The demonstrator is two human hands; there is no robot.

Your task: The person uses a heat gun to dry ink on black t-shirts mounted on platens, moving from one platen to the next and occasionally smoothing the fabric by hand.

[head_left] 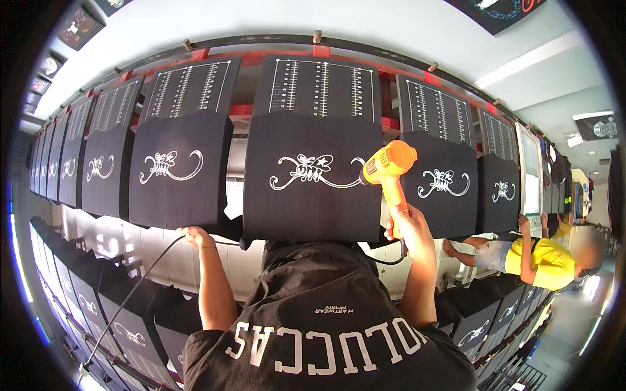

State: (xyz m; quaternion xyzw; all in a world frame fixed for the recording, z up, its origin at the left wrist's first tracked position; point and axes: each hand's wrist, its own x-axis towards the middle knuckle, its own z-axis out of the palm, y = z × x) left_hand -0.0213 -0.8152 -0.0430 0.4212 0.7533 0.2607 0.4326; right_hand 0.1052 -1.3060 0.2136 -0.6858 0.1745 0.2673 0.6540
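Note:
My right hand [412, 225] is wrapped round the handle of an orange heat gun [390, 163]. The gun's nozzle points left, close over the right end of a white print [306, 171] on a black cloth panel [313, 218]. That cloth lies on a dark board [323, 88] with white ruler markings along its far part. On the left, my left hand [194, 238] has its fingers closed on a black cord [160, 255], beside the near edge of the neighbouring cloth panel [176, 202]. More cord hangs below the gun's handle.
Similar boards with printed black cloth [447, 202] stretch away on both sides, along a red frame [391, 122] with a dark rail [254, 41]. Behind me runs a second row of panels [134, 319]. At right, a person in a yellow shirt [548, 264] holds a framed screen [531, 176].

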